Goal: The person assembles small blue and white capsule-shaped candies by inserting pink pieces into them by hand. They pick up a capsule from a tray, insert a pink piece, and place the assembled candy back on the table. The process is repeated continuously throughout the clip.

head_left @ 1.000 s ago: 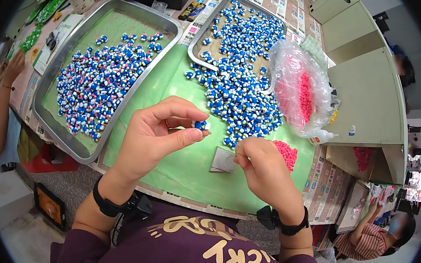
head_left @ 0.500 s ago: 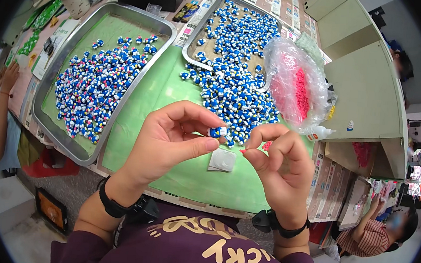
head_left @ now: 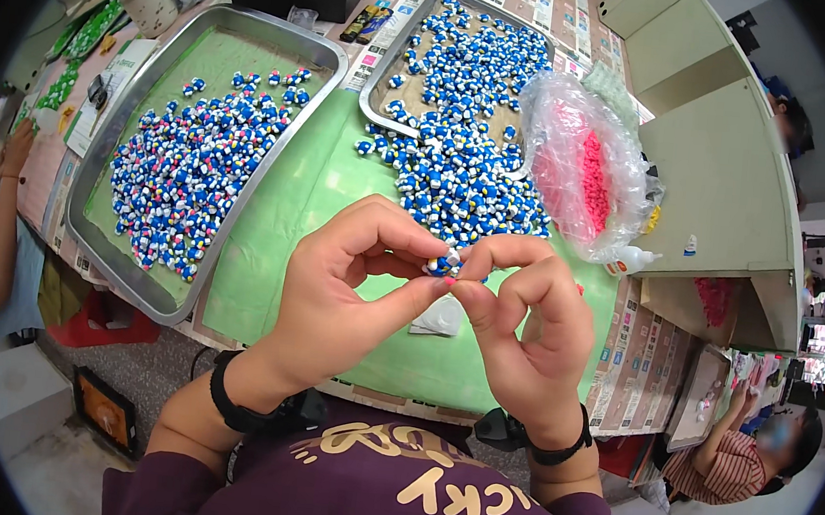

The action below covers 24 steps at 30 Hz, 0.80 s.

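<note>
My left hand (head_left: pixel 331 295) pinches a small blue-and-white figure (head_left: pixel 445 261) between thumb and forefinger. Against its lower side, thumb and forefinger of my right hand (head_left: pixel 536 327) press a tiny pink piece (head_left: pixel 449 281); the fingertips of both hands meet and partly hide both. Just below the fingers lies a whitish flat pad (head_left: pixel 441 316) on the green sheet (head_left: pixel 286 246). Beyond my hands spreads a heap of blue-and-white figures (head_left: pixel 468 189), spilling from a metal tray (head_left: pixel 385 124). Many figures in the left metal tray (head_left: pixel 224 55) carry pink spots.
A clear plastic bag (head_left: pixel 550 162) with pink pieces (head_left: pixel 592 185) sits right of the heap, near a small white bottle (head_left: pixel 632 261). A pale cabinet (head_left: pixel 724 177) borders the right. Co-workers sit at left, where an arm (head_left: pixel 5 222) shows, and at far right (head_left: pixel 733 462).
My right hand has moved left to my left hand, bringing the pink piece against the figure. My left hand has turned the figure slightly and shifted a little right.
</note>
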Each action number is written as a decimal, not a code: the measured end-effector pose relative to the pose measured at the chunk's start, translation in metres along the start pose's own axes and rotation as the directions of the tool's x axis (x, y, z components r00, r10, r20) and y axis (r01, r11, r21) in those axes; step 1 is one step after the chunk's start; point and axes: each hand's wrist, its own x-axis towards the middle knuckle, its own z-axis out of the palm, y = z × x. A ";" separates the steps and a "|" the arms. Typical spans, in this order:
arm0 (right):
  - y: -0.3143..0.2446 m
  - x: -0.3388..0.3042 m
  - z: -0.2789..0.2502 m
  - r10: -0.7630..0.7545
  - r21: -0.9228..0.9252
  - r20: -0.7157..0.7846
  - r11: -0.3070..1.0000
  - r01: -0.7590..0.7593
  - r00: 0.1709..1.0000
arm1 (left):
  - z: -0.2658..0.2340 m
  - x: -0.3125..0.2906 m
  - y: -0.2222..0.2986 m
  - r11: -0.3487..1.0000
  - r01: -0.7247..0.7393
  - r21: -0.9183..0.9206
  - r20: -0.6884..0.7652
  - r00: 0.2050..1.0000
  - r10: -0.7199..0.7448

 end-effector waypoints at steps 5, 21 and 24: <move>0.001 -0.001 0.002 -0.034 -0.089 -0.002 0.995 0.034 0.999 | 0.004 -0.001 0.002 0.990 -0.080 0.112 -0.029 0.996 0.084; 0.002 -0.005 -0.020 0.269 0.430 0.158 0.848 -0.311 0.950 | -0.007 -0.001 0.008 0.944 -0.228 0.237 0.167 0.967 0.191; 0.010 -0.006 -0.052 0.301 0.325 0.011 0.901 -0.289 0.953 | -0.016 0.001 0.005 0.928 -0.231 0.293 0.078 0.973 0.218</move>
